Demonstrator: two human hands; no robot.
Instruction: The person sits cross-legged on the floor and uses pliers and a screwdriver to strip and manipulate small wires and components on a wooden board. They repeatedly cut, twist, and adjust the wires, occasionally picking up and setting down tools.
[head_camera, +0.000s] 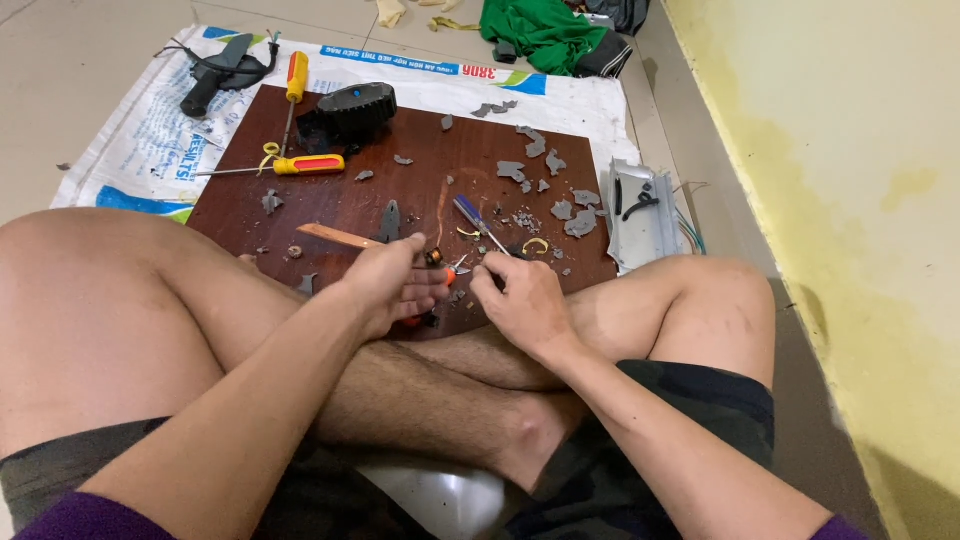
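Crossed legs (440, 400) — left hand (385, 285) pinching small orange part (437, 262); right hand (520, 300) gripping blue-handled screwdriver (480, 225) — over wooden board (400, 190).

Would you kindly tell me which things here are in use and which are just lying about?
In use:
left hand, holding a small orange part
right hand, fingers at that part
wooden board beneath both hands

Lying about:
yellow-and-red screwdrivers
blue-handled screwdriver
black housing
grey fragments
green cloth
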